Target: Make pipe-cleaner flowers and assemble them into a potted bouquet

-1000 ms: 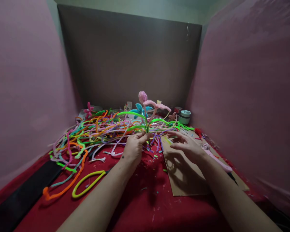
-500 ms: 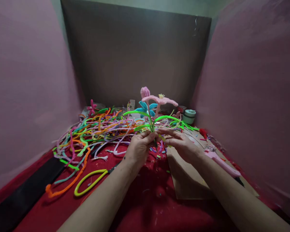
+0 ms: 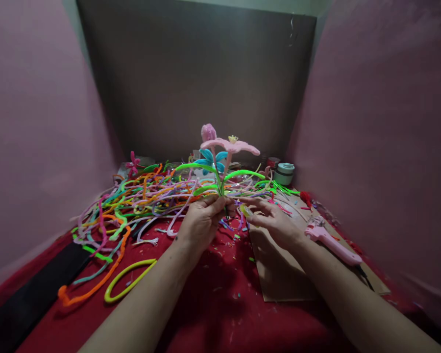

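My left hand (image 3: 202,223) is closed round the stems of a pipe-cleaner flower bouquet (image 3: 220,181), held upright above the table. The bouquet has a flat pink bloom (image 3: 231,145) with a yellow centre, a closed pink bud (image 3: 208,133), a blue flower (image 3: 210,161) and curved bright green leaves (image 3: 242,173). Dark stem ends poke out below the fist. Just to the right, my right hand (image 3: 274,220) pinches a small yellow-green piece (image 3: 246,211) that looks like a little roll of tape. Whether a strip runs from it to the stems is hard to see.
Loose coloured pipe cleaners (image 3: 147,196) lie heaped behind and left. Yellow-handled scissors (image 3: 112,289) are partly behind my left forearm. A pink glue gun (image 3: 332,242) rests on a brown board (image 3: 279,274) at right. Further back stands a mint-lidded jar (image 3: 284,174). Walls enclose the red-covered table.
The view has shifted, so the whole scene sits a little further left. My right hand has drawn slightly away from the stems, and the yellow-green piece shows more clearly.
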A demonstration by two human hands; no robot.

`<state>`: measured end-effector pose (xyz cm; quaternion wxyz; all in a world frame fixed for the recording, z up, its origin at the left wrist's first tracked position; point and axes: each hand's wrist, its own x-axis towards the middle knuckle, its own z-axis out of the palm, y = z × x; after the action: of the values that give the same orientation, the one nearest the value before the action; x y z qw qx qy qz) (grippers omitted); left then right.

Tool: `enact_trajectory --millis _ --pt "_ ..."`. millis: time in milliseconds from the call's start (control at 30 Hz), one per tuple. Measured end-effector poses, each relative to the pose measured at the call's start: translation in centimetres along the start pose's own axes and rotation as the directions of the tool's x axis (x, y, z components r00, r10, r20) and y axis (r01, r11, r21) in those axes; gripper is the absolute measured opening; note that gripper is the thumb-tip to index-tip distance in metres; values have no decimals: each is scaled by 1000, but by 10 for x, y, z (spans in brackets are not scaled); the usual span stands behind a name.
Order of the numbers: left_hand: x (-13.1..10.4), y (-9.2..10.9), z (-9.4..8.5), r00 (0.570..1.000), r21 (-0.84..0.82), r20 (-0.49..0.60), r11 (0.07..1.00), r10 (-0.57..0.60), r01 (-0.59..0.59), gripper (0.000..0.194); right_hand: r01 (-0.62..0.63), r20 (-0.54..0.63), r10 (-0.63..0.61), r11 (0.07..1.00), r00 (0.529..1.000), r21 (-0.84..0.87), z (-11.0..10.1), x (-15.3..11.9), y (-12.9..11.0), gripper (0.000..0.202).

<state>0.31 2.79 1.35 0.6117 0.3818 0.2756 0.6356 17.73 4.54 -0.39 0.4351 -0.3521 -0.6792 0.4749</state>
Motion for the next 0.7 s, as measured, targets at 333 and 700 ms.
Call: enact_trajectory --millis 333,700 --pt "-6 -13 3 994 145 73 987 -80 68 22 -28 83 2 946 997 322 0 -1 5 37" --pt "-4 -16 2 996 154 89 988 -7 -7 16 -67 65 47 941 997 332 -2 -2 7 41"
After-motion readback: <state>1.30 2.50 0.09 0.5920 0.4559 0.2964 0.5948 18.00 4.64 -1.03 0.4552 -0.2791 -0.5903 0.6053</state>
